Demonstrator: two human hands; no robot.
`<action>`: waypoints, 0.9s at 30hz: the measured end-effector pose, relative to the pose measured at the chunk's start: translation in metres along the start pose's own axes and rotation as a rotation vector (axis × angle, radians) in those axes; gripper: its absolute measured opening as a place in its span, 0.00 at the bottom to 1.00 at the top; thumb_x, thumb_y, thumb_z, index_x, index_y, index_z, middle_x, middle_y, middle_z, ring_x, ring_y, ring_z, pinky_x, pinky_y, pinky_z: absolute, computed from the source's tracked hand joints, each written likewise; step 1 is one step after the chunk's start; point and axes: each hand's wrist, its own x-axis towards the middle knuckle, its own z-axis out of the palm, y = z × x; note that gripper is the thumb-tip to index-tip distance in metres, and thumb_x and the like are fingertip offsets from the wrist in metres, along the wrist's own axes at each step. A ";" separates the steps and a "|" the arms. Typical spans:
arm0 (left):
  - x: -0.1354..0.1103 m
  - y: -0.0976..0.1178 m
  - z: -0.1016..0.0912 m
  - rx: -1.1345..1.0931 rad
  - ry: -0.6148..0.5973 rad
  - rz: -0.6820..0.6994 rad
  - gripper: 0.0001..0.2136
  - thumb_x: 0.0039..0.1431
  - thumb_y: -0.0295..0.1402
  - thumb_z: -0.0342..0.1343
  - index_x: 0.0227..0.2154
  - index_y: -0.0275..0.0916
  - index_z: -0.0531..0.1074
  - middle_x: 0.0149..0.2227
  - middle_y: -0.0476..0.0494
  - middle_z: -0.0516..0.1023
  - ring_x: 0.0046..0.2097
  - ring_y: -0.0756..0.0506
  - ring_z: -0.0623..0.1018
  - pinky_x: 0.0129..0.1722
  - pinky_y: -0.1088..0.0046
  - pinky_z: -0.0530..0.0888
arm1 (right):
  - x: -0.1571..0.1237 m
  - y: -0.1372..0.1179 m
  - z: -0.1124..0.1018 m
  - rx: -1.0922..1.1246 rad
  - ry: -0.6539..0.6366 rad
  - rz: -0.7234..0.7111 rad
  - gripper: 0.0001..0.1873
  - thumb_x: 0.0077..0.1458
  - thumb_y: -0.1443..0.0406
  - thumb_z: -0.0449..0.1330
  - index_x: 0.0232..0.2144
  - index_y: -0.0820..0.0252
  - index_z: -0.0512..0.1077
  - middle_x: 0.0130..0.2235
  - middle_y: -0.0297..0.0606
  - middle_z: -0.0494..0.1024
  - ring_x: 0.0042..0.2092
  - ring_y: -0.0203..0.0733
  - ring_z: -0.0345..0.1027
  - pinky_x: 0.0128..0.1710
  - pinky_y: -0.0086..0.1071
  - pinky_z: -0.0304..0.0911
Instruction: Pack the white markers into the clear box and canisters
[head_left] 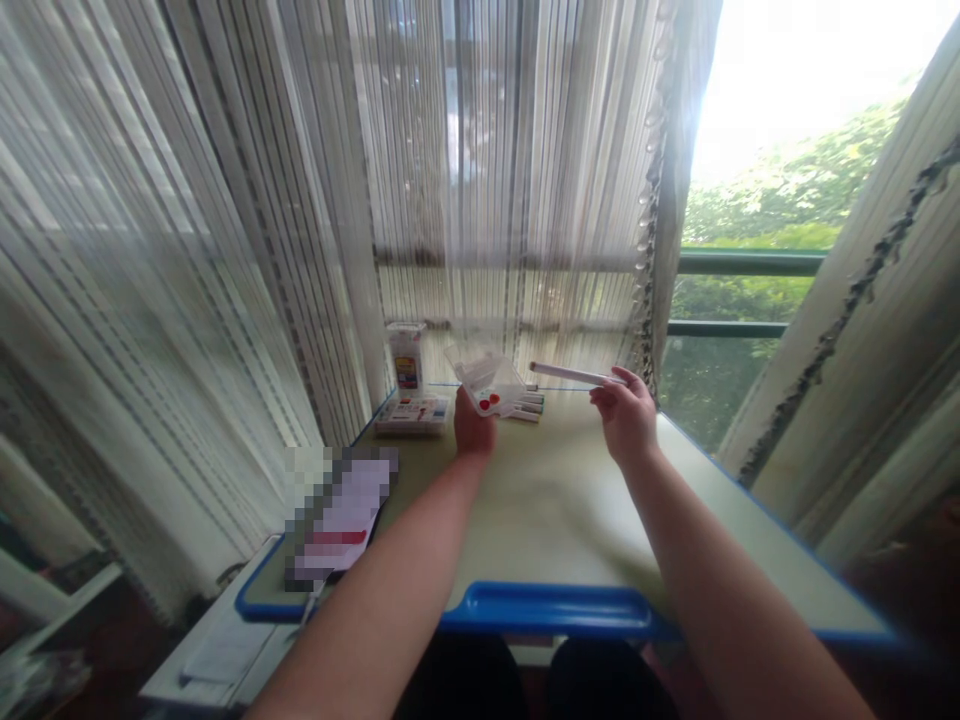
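Note:
My left hand (474,428) is closed on a clear plastic case (487,378) that has red spots near its lower edge. The case is tilted, and its lid seems to stand open on the left. In my right hand (630,415) is a slim white marker (574,374), held near one end between thumb and fingers and pointing left toward the case. Several more markers (531,405) lie side by side on the desk just behind and right of the case; my left hand and the case hide part of them.
The pale desk (555,500) has a blue rim and a blue pen tray (555,605) at the front. A clear container (407,362) and a flat box (412,415) stand at the back left. A blurred-out device (345,515) lies left of my left arm. Curtains (510,150) hang behind.

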 end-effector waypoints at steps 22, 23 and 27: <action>-0.007 0.010 0.000 0.072 -0.052 0.036 0.15 0.47 0.25 0.56 0.40 0.41 0.66 0.42 0.43 0.74 0.45 0.43 0.74 0.45 0.64 0.71 | -0.017 -0.001 0.013 -0.048 -0.150 -0.015 0.20 0.38 0.62 0.67 0.34 0.57 0.65 0.24 0.24 0.69 0.23 0.28 0.63 0.23 0.24 0.61; -0.007 0.011 0.000 0.075 -0.057 0.036 0.15 0.47 0.25 0.56 0.40 0.41 0.66 0.42 0.42 0.74 0.45 0.42 0.74 0.45 0.63 0.71 | -0.017 -0.001 0.014 -0.048 -0.143 -0.019 0.19 0.38 0.62 0.67 0.34 0.57 0.65 0.25 0.24 0.69 0.23 0.27 0.63 0.23 0.24 0.60; -0.008 0.011 -0.001 0.099 -0.064 0.061 0.14 0.48 0.25 0.55 0.39 0.40 0.67 0.41 0.42 0.74 0.46 0.42 0.74 0.45 0.63 0.71 | -0.020 -0.002 0.016 -0.064 -0.099 -0.101 0.20 0.39 0.62 0.67 0.35 0.57 0.66 0.26 0.25 0.69 0.24 0.28 0.63 0.25 0.25 0.61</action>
